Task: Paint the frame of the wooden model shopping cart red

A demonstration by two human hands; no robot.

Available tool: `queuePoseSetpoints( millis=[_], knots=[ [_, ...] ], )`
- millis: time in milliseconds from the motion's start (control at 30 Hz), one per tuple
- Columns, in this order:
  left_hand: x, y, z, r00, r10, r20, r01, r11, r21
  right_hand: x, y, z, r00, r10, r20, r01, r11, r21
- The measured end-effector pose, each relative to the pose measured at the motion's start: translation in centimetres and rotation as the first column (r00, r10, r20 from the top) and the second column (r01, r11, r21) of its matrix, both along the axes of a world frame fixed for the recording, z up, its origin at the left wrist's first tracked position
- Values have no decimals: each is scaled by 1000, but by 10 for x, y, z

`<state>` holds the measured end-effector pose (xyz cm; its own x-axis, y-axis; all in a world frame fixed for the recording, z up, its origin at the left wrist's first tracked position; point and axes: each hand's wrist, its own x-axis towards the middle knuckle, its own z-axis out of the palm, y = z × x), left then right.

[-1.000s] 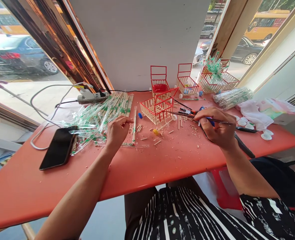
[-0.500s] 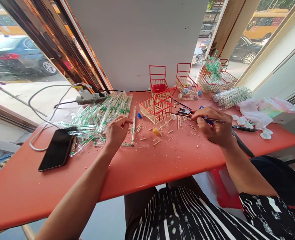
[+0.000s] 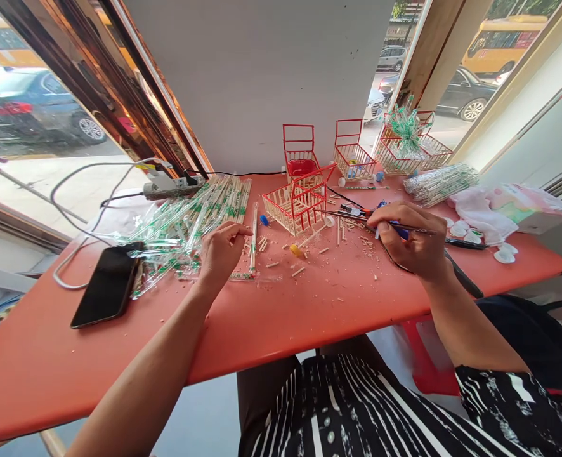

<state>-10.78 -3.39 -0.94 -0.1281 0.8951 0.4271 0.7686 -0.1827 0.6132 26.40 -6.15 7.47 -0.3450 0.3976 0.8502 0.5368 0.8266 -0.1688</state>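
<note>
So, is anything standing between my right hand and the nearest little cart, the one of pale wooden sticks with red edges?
Nothing visible does. The thin dark rod-like tool in your right hand spans the gap, its tip at the right side of the cart. A small white wheel and loose pale wooden sticks sit below it.

Phone (image 3: 104,287) at left on table (image 3: 271,324); wrapped sticks (image 3: 214,206) right of and behind it, power strip (image 3: 174,186) behind them. Left hand (image 3: 221,251) just left of single stick packet (image 3: 254,247). Front cart (image 3: 293,216) mid-table, stick pieces (image 3: 299,271) before it. Slim tool (image 3: 345,216) in right hand (image 3: 407,238). Back carts (image 3: 354,160) behind, near wall (image 3: 262,82). Bottle caps (image 3: 459,229), plastic bag (image 3: 528,206) right of right hand.
</note>
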Motion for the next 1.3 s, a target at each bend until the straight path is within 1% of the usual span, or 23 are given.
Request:
queuePoseSetpoints(
  millis=[100,200,333,500,700,933,1133,1300],
  knots=[
    [0,0,0,1000,9,-15,-9,1000,10,7,0,2,1000,-1,16,1,1000,2],
    [-1,0,-1,1000,-4,-22,4,1000,10,14,1,0,998,-13,64,15,1000,-25],
    [-2,0,-1,1000,-12,-18,12,1000,2,13,5,-5,993,-24,112,25,1000,-7],
    [-2,0,-2,1000,-6,-9,6,1000,-1,6,11,-2,995,-3,101,0,999,34],
    [-2,0,-2,1000,-5,-5,5,1000,2,10,9,2,998,-8,65,4,999,52],
    [-3,1,-3,1000,-16,-9,16,1000,7,8,10,-5,996,7,92,-8,1000,12],
    [-3,0,-3,1000,-8,-5,8,1000,5,11,11,2,999,-17,47,16,1000,25],
    [-3,1,-4,1000,-11,-8,11,1000,3,17,12,-1,995,-5,102,6,1000,-17]
  ],
)
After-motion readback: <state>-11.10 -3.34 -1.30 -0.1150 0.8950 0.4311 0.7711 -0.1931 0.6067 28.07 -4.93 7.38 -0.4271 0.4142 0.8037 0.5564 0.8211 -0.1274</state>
